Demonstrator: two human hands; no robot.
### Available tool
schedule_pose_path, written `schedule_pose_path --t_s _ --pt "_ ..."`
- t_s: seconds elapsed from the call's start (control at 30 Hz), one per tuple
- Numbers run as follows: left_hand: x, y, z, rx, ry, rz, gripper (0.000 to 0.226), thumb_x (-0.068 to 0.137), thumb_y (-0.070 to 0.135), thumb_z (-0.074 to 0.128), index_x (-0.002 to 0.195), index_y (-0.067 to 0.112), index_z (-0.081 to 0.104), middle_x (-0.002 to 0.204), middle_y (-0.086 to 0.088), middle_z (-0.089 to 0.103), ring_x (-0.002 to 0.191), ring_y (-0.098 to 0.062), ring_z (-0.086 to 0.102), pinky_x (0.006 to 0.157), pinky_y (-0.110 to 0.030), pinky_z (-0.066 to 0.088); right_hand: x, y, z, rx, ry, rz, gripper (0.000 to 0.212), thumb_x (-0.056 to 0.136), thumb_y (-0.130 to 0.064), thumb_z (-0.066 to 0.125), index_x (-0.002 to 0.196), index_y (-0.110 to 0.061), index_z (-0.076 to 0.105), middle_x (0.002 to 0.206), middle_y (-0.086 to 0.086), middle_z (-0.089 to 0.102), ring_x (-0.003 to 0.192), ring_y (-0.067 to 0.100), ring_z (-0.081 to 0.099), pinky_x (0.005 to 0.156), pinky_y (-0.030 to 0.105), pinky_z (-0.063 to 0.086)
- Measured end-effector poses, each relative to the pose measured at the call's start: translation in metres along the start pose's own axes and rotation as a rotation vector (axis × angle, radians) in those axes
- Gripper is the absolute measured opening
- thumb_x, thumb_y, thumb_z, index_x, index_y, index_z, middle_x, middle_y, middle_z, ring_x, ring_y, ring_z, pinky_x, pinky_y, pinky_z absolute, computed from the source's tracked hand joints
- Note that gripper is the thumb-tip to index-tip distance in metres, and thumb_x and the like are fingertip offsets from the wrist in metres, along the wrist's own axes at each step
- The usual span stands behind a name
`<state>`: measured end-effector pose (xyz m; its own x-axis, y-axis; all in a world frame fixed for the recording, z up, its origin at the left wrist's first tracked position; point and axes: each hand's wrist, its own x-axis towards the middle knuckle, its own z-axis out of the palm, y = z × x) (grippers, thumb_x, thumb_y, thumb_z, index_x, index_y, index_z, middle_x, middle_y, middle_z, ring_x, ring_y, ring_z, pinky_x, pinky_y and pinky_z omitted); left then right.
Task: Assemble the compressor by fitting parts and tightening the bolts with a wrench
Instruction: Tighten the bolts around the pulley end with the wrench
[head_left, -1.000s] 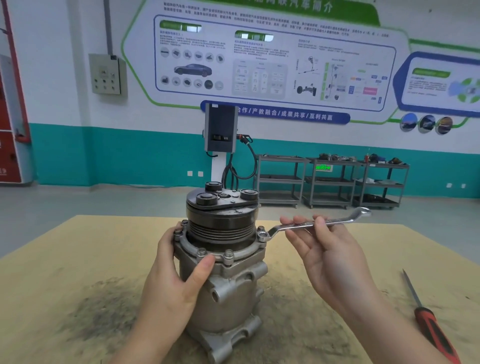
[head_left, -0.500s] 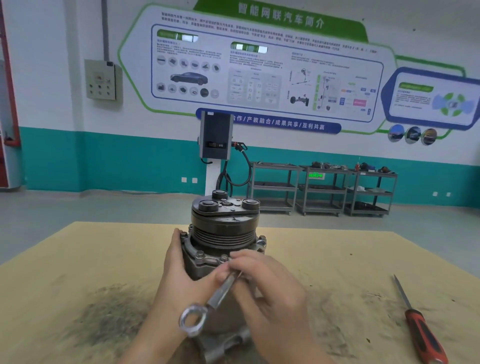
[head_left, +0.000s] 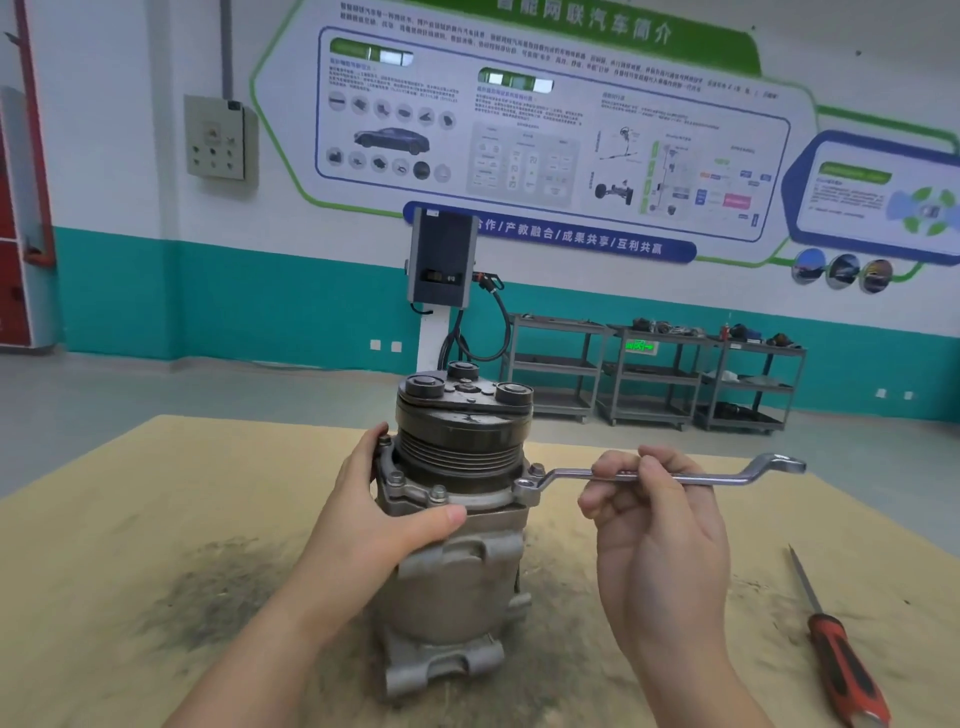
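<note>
Here, stained tan bench (head_left: 130, 519), teal-banded workshop wall (head_left: 260, 312).

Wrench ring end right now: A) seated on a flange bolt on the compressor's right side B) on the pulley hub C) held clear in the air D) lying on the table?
A: the wrench ring end sits over a flange bolt on the compressor, its shank pinched by the right hand.

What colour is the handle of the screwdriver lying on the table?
Red with black grip panels, on the screwdriver at lower right in the head view.
</note>
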<state>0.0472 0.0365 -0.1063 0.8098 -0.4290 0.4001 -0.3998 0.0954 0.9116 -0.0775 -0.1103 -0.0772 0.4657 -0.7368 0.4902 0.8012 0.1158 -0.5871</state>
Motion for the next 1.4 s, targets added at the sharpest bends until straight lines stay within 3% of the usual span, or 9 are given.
schedule_pose_path --t_s 0.4,0.53,0.73,0.87,0.93,1.03,1.17,1.3,1.4 --pt "-0.015 0.003 0.005 -0.044 0.004 0.014 0.114 0.042 0.056 0.081 0.144 0.035 0.034 0.129 0.018 0.058 0.116 -0.003 0.058 0.107 -0.04 0.043 0.006 0.001 -0.008 -0.061 -0.015 -0.048 0.025 0.1 0.003 0.029 0.09 -0.011 0.046 0.061 0.006 0.062 0.046 0.019 0.053 0.051 0.022 0.046" --pt "-0.018 0.007 0.008 -0.02 0.014 0.011 0.124 0.042 0.061 0.077 0.151 0.035 0.024 0.141 0.016 0.048 0.126 -0.006 0.05 0.111 -0.041 0.039 -0.009 0.013 -0.008 -0.13 -0.045 -0.284 0.019 0.103 -0.008 0.032 0.095 -0.013 0.048 0.07 0.005 0.065 0.053 0.022 0.058 0.058 0.027 0.049" --pt "-0.027 0.005 0.013 -0.064 -0.002 0.045 0.11 0.056 0.055 0.076 0.15 0.037 0.023 0.146 0.009 0.045 0.13 -0.011 0.049 0.111 -0.045 0.039 -0.027 0.021 -0.005 -0.547 -0.335 -0.686 0.018 0.101 -0.033 0.05 0.095 -0.021 0.062 0.089 -0.01 0.064 0.069 0.011 0.065 0.066 0.024 0.052" --pt "-0.029 0.002 0.014 -0.092 -0.031 0.063 0.102 0.068 0.042 0.077 0.152 0.038 0.018 0.147 0.006 0.046 0.131 -0.01 0.048 0.112 -0.042 0.039 -0.032 0.024 -0.003 -0.721 -0.523 -0.801 0.016 0.088 -0.001 0.067 0.096 -0.014 0.065 0.094 -0.007 0.065 0.086 0.011 0.064 0.076 0.027 0.052" --pt "-0.028 -0.002 0.013 -0.089 -0.04 0.072 0.098 0.071 0.035 0.074 0.152 0.036 0.019 0.146 0.005 0.048 0.13 -0.011 0.05 0.111 -0.041 0.039 -0.031 0.022 -0.001 -0.747 -0.565 -0.808 0.011 0.091 -0.002 0.063 0.096 -0.012 0.063 0.094 -0.003 0.064 0.088 0.012 0.063 0.078 0.027 0.052" --pt "-0.026 -0.006 0.012 -0.086 -0.02 0.071 0.105 0.068 0.042 0.073 0.154 0.038 0.012 0.148 0.019 0.042 0.13 0.003 0.045 0.108 -0.025 0.038 -0.027 0.013 0.005 -0.597 -0.404 -0.661 0.014 0.102 -0.028 0.043 0.097 -0.029 0.057 0.088 -0.01 0.06 0.075 0.009 0.061 0.072 0.017 0.049" --pt "-0.024 -0.011 0.008 -0.107 -0.024 0.049 0.106 0.065 0.044 0.073 0.152 0.043 0.011 0.126 0.047 0.042 0.114 0.025 0.045 0.087 -0.002 0.041 -0.013 0.002 0.004 -0.183 -0.052 -0.287 0.017 0.104 -0.017 0.032 0.098 -0.023 0.046 0.071 0.0 0.065 0.052 0.013 0.056 0.058 0.019 0.048" --pt "-0.021 -0.014 0.006 -0.117 -0.031 0.05 0.105 0.064 0.044 0.073 0.15 0.043 0.011 0.111 0.058 0.043 0.108 0.03 0.044 0.085 -0.001 0.04 0.0 0.001 -0.002 -0.027 0.043 -0.037 0.021 0.106 -0.009 0.029 0.093 -0.016 0.044 0.062 0.001 0.064 0.046 0.013 0.052 0.052 0.02 0.046" --pt "-0.02 -0.012 0.003 -0.116 -0.059 0.039 0.119 0.056 0.054 0.076 0.152 0.043 0.007 0.116 0.055 0.041 0.115 0.026 0.043 0.101 -0.016 0.037 0.007 0.001 -0.006 0.033 0.038 0.083 0.02 0.106 -0.009 0.031 0.094 -0.013 0.047 0.062 0.003 0.063 0.046 0.014 0.051 0.048 0.021 0.046"
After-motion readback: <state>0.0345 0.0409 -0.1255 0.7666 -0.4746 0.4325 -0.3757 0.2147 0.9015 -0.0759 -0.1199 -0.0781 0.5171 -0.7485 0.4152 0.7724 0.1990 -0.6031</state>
